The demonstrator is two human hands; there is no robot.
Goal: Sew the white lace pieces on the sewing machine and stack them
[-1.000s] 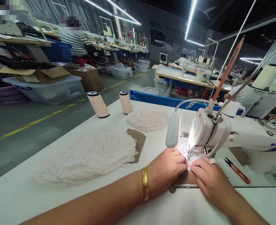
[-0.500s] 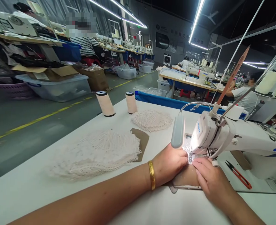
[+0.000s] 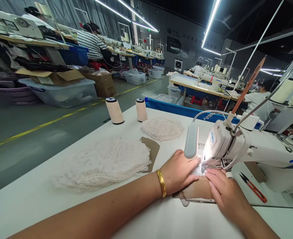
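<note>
My left hand (image 3: 180, 171) lies on a small white lace piece (image 3: 198, 168) that sits on a brown card piece (image 3: 198, 192), right at the needle of a white sewing machine (image 3: 248, 149). Its fingers are pressed together on the lace. My right hand (image 3: 224, 192) presses the same lace and card from the right, fingertips close to the presser foot. A grey lamp head (image 3: 191, 145) on a flexible arm hangs just above my left hand and lights the needle area.
A large stack of white lace pieces (image 3: 106, 162) lies left on the white table (image 3: 36, 205), over a brown card (image 3: 152, 149). A smaller lace stack (image 3: 162, 128) and two thread cones (image 3: 114, 111) stand farther back. Red-handled snips (image 3: 253, 187) lie right. Other workers sit at distant tables.
Both hands have slid the lace and card a little forward under the machine head. The view has shifted slightly to the left.
</note>
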